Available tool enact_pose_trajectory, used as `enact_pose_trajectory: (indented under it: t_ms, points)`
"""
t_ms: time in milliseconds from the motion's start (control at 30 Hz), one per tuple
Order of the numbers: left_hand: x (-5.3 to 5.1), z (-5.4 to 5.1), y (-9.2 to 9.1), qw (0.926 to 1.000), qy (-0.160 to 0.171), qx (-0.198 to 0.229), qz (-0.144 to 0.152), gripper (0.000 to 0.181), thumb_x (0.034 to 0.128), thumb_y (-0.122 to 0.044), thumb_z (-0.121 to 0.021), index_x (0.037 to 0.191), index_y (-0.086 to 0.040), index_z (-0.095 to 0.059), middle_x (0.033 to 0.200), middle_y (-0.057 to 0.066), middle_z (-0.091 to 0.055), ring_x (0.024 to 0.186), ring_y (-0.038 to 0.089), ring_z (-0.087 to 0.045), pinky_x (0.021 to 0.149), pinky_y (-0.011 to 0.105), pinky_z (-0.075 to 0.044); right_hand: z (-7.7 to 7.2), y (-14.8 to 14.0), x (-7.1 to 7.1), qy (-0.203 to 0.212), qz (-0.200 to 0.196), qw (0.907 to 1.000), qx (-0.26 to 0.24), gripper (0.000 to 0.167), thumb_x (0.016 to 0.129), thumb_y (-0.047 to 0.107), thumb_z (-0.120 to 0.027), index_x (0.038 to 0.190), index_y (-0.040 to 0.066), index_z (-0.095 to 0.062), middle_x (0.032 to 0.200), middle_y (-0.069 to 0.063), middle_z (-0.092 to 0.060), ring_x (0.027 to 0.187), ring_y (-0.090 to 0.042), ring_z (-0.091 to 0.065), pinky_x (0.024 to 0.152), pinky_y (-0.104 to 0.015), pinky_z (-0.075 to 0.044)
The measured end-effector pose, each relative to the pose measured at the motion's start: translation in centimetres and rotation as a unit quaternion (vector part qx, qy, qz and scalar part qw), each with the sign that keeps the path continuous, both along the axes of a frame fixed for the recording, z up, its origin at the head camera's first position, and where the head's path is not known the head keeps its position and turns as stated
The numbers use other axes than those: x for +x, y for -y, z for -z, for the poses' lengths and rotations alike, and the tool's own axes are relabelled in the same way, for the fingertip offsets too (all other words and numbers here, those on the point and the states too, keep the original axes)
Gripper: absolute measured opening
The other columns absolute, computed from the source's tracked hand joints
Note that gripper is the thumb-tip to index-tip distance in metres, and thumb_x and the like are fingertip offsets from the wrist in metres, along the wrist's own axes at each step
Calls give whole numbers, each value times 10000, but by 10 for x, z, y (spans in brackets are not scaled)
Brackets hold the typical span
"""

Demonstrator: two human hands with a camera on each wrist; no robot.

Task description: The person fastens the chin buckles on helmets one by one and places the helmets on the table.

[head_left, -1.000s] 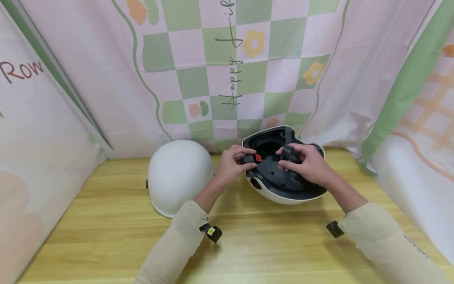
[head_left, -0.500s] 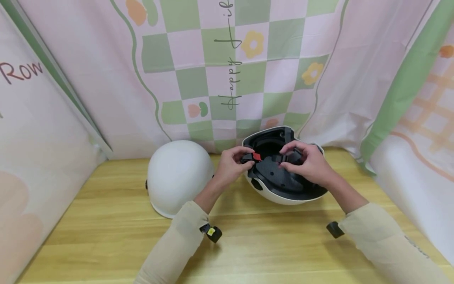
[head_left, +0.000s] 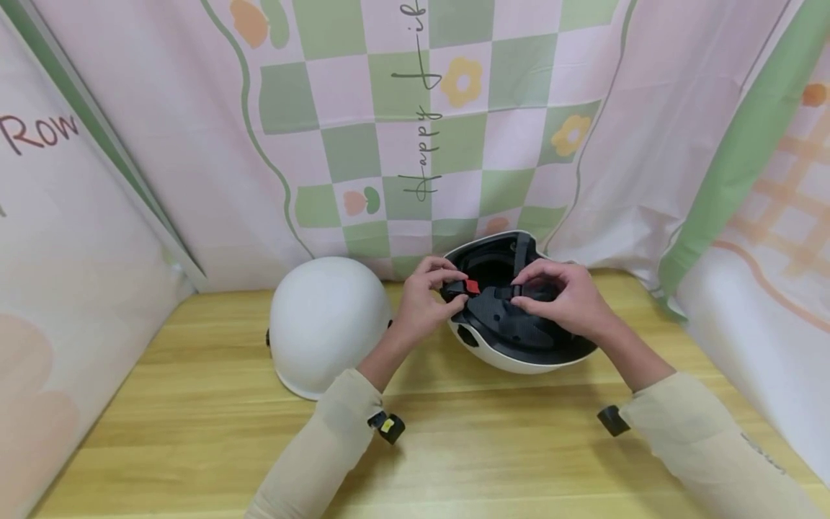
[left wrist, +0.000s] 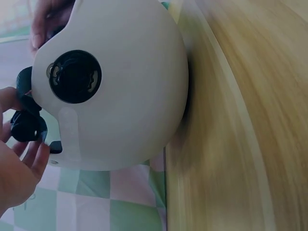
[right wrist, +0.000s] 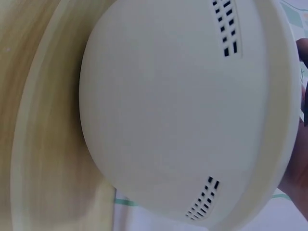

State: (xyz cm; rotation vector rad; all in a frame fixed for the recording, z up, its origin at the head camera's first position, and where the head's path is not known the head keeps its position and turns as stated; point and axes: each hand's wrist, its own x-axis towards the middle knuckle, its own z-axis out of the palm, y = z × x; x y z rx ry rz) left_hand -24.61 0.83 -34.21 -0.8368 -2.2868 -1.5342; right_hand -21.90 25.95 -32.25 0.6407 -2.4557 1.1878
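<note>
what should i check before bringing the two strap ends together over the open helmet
1. Upturned helmet resting on the table, open side up: ok.
2. Left grip pinching the red-tipped buckle: ok.
3. Right grip pinching the black strap piece: ok.
4. Ends touching: not ok, a gap shows between them.
5. Right strap free of twists: cannot tell, fingers hide part of it.
6. Second helmet standing apart from the upturned one: ok.

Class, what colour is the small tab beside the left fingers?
Small red plastic tab, clearest in head view.
</note>
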Motion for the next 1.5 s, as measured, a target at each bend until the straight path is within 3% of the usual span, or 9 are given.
enact_pose_trajectory:
  t_ms: [133, 333, 467, 567, 633, 767, 900, 1100, 1500]
  points:
    - [0, 0, 0, 9991, -419, -28, -59, 228, 832, -43, -747, 1060, -47, -745, 1222, 86, -615, 1159, 229, -553, 913, 334, -516, -1, 0, 1, -20, 87, 9999, 114, 197, 787, 79, -824, 961, 75, -733, 939, -103, -719, 834, -133, -660, 796, -135, -525]
    - [0, -1, 0, 9984, -548, -95, -31, 256, 847, -67, -745, 1100, -95, -721, 1102, 60, -717, 1072, 203, -582, 906, 319, -505, 0, 5, 2, -250, -102, 9996, -119, 220, 767, 9, -820, 973, 48, -751, 891, -110, -732, 791, -21, -658, 763, -98, -513]
    - [1, -1, 0, 9993, -364, -40, 61, 263, 852, -80, -747, 1114, -86, -721, 1091, 77, -725, 973, 199, -601, 880, 346, -519, 2, 7, 1, -285, -94, 9992, -278, 222, 781, 13, -813, 995, 37, -759, 898, 17, -748, 794, 46, -661, 758, -110, -535]
    - [0, -1, -1, 9998, -100, 88, 151, 258, 855, -82, -749, 1111, -69, -722, 1081, 97, -736, 923, 204, -617, 846, 320, -529, 3, 9, 0, -273, -94, 9985, -462, 210, 793, 20, -807, 997, 33, -761, 894, 149, -729, 792, 46, -677, 747, -131, -554]
    - [-2, 0, -1, 9997, 72, 148, 188, 253, 859, -80, -749, 1110, -57, -723, 1077, 110, -739, 912, 213, -628, 828, 291, -530, 4, 10, -1, -284, -113, 9979, -565, 205, 796, 17, -803, 996, 31, -761, 890, 168, -727, 788, 39, -686, 735, -136, -558]
    - [-5, 1, 1, 9989, 343, 248, 215, 255, 868, -81, -744, 1119, -46, -720, 1085, 128, -739, 951, 232, -653, 841, 231, -512, 4, 12, -1, -263, -74, 9981, -557, 205, 799, 24, -803, 999, 37, -758, 904, 9, -759, 782, 35, -686, 729, -121, -551]
    - [-9, 2, 3, 9969, 580, 432, 299, 261, 879, -72, -735, 1136, -32, -711, 1107, 153, -733, 1002, 254, -658, 877, 250, -513, 3, 14, 0, -109, 42, 9992, -375, 211, 807, 60, -806, 1012, 53, -756, 929, -148, -753, 768, 41, -676, 716, -112, -540]
    - [-14, 3, 5, 9943, 783, 546, 468, 292, 885, -51, -724, 1176, -24, -700, 1162, 167, -722, 1032, 242, -646, 836, 222, -514, 1, 19, 2, 12, 236, 9994, -258, 235, 786, 115, -835, 997, 47, -757, 913, -161, -758, 735, 57, -664, 677, -106, -530]
    - [-12, -2, 5, 9936, 895, 415, 546, 296, 887, -80, -730, 1179, -40, -708, 1179, 135, -720, 962, 167, -584, 833, 209, -490, 1, 23, 2, 20, 291, 9982, -518, 248, 777, 106, -840, 998, 34, -754, 916, -185, -755, 725, 59, -671, 655, -120, -541]
